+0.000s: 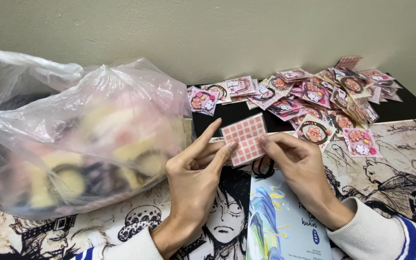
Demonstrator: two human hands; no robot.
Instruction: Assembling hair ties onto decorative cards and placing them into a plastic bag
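card (244,138): matt checked paper, centre | bag (73,130): thin crinkled glossy clear plastic, left | packets (323,96): shiny plastic wrap, upper right | mat (386,163): smooth matt print | book (280,221): glossy paper cover, bottom centre

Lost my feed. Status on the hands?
Left hand and right hand pinch a pink checked card. Black loop underneath. Plastic bag left, clear.

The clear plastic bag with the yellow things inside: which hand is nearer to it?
Left. The left hand is right beside the plastic bag; the right hand is farther away, beyond the pink checked card.
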